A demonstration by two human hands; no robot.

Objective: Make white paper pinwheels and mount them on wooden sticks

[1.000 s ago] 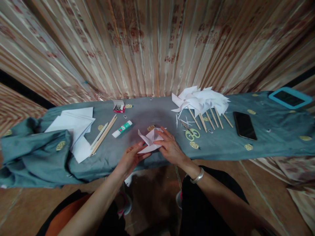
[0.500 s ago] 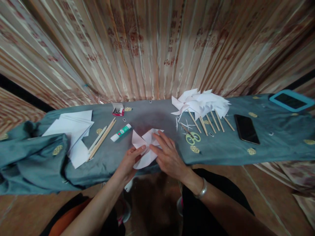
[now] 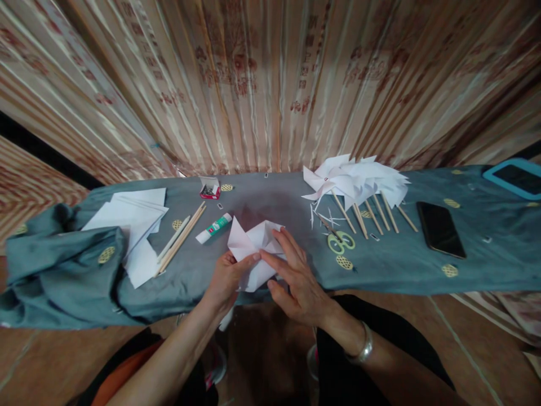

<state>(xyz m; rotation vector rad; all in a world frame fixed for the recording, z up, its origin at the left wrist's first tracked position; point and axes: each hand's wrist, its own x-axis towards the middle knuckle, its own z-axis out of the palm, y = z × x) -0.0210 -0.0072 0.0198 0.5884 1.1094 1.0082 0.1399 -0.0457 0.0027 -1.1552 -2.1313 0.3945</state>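
A white paper pinwheel (image 3: 256, 239), its blades folded toward the middle and no stick seen on it, is held over the front of the table. My left hand (image 3: 228, 276) grips its left side, the thumb on top near the centre and the other fingers underneath. My right hand (image 3: 296, 276) touches the right side with fingers spread, the index fingertip near the centre and the thumb apart from the paper. Left of the pinwheel lies a green and white glue stick (image 3: 214, 228). A small red box (image 3: 210, 188) of dark little pieces stands open behind it.
At the left are white paper sheets (image 3: 141, 214) and wooden sticks (image 3: 181, 239). Several finished pinwheels (image 3: 329, 176) lie at the back right, near paper scraps and green-handled scissors (image 3: 341, 241). Farther right are a black phone (image 3: 440, 229) and a blue-framed tablet (image 3: 518, 177).
My right thumb has lifted away from the paper and my right fingers have spread. The pinwheel has turned slightly in my left hand. The whole view has shifted a little.
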